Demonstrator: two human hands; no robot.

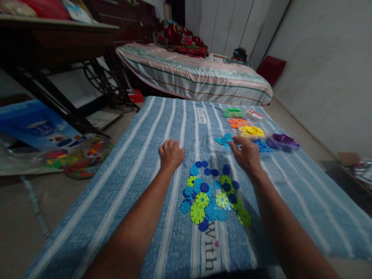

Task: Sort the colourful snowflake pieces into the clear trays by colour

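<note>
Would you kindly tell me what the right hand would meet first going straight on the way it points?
The right hand would likely meet the light blue discs in the clear tray; whether it already touches them is unclear.

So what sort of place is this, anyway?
It looks like a bedroom in someone's home. A bed with a striped cover stands across the back, a red floral blanket is heaped on it, and tall pale panels, perhaps wardrobe doors, rise behind.

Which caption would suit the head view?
Right hand at the tray of light-blue discs, left hand on the striped cloth.
</note>
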